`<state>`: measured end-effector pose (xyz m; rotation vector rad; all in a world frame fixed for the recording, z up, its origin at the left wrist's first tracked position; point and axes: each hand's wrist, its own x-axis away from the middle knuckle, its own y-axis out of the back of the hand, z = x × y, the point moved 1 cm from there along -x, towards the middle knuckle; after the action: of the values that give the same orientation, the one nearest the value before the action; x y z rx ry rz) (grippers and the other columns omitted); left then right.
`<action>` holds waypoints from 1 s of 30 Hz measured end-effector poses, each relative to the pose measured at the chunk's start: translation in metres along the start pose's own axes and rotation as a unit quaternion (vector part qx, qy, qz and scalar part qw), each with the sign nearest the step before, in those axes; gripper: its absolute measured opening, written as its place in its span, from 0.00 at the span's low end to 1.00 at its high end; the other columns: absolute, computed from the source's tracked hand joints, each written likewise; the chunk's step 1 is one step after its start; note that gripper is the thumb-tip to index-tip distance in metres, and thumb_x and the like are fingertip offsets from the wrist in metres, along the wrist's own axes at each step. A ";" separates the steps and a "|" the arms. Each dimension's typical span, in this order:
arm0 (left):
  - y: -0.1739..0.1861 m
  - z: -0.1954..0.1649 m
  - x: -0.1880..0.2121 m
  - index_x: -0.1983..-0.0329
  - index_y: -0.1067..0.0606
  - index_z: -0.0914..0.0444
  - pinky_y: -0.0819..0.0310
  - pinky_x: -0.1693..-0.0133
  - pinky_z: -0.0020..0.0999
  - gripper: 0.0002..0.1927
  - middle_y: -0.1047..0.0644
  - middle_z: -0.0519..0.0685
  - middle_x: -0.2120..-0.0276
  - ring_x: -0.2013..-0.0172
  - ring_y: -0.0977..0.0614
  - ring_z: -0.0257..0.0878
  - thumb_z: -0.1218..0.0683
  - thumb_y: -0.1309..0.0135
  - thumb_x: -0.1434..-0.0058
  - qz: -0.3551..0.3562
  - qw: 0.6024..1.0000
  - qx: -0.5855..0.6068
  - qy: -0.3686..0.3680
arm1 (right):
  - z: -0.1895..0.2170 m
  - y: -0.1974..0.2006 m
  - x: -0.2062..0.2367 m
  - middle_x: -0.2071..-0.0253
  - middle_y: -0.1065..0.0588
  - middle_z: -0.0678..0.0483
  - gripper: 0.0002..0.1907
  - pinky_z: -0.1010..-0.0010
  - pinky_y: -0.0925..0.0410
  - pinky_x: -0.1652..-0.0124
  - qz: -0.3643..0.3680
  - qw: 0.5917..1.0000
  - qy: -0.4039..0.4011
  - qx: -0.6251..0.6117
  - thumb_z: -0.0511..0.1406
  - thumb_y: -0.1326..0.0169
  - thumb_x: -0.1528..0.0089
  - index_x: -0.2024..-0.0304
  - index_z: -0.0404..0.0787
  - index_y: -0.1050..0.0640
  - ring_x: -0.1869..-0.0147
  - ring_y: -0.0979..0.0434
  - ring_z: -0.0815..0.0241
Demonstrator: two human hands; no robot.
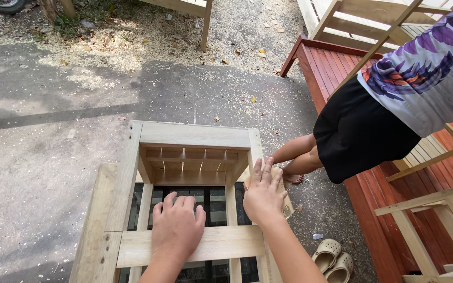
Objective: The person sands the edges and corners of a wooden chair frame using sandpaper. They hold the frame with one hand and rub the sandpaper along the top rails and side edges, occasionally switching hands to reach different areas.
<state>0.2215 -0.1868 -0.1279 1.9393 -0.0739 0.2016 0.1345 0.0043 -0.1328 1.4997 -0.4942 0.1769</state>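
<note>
A pale unfinished wooden frame (192,135), like a chair or small bench, stands below me on the concrete. My left hand (176,230) lies flat, fingers apart, on a horizontal slat (226,243) near me. My right hand (263,194) presses a folded piece of sandpaper (285,202) against the frame's right upright, fingers stretched over it.
A person in a patterned shirt and black shorts (363,131) stands barefoot at the right beside a red-brown slatted bench (336,65). Beige clogs (334,257) lie on the ground. More bare wooden frames (425,220) stand right and behind. Sawdust covers the far ground.
</note>
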 end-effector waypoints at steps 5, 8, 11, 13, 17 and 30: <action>0.011 0.000 -0.002 0.49 0.22 0.59 0.42 0.38 0.51 0.20 0.21 0.48 0.50 0.36 0.33 0.48 0.45 0.55 0.36 -0.005 1.000 0.007 -0.003 | 0.005 0.001 -0.041 0.20 0.64 0.41 0.45 0.41 0.46 0.32 -0.064 0.997 0.009 -0.052 0.43 0.58 0.34 0.22 0.46 0.65 0.19 0.60 0.34; 0.016 0.001 -0.002 0.49 0.22 0.60 0.42 0.38 0.51 0.20 0.21 0.48 0.48 0.37 0.32 0.48 0.45 0.55 0.36 -0.007 1.000 0.008 -0.013 | -0.007 0.003 -0.077 0.23 0.55 0.41 0.43 0.44 0.49 0.30 -0.083 0.988 0.077 -0.108 0.54 0.58 0.31 0.24 0.43 0.59 0.20 0.55 0.40; 0.022 0.003 -0.005 0.50 0.22 0.59 0.43 0.38 0.51 0.19 0.21 0.48 0.47 0.37 0.32 0.48 0.45 0.55 0.36 0.003 1.000 0.008 -0.007 | -0.028 0.000 -0.096 0.28 0.43 0.39 0.40 0.51 0.48 0.28 -0.108 0.953 0.161 -0.234 0.55 0.57 0.31 0.23 0.47 0.50 0.23 0.45 0.41; 0.025 0.003 -0.007 0.50 0.22 0.59 0.43 0.38 0.51 0.19 0.21 0.48 0.47 0.37 0.33 0.48 0.45 0.55 0.36 0.014 1.000 0.005 -0.002 | -0.042 -0.005 -0.097 0.31 0.38 0.42 0.37 0.57 0.44 0.29 -0.091 0.920 0.146 -0.353 0.55 0.59 0.34 0.24 0.56 0.41 0.25 0.39 0.46; 0.026 0.002 -0.008 0.50 0.22 0.59 0.42 0.38 0.50 0.19 0.21 0.47 0.48 0.37 0.32 0.48 0.45 0.54 0.36 0.013 1.000 0.004 -0.001 | -0.048 -0.011 -0.081 0.31 0.39 0.43 0.33 0.50 0.46 0.31 -0.127 0.911 0.174 -0.351 0.52 0.55 0.36 0.31 0.51 0.39 0.26 0.40 0.44; -0.023 -0.045 -0.079 0.51 0.22 0.61 0.27 0.51 0.35 0.17 0.18 0.46 0.57 0.56 0.19 0.38 0.46 0.50 0.34 0.097 0.843 0.509 0.143 | -0.023 -0.004 -0.073 0.47 0.32 0.50 0.22 0.48 0.42 0.42 -0.190 0.968 0.100 -0.129 0.54 0.54 0.34 0.50 0.45 0.34 0.38 0.33 0.47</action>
<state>0.1427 -0.1405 -0.1465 2.9350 0.0536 0.7933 0.0765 0.0402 -0.1669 1.2776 -0.0570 -0.0375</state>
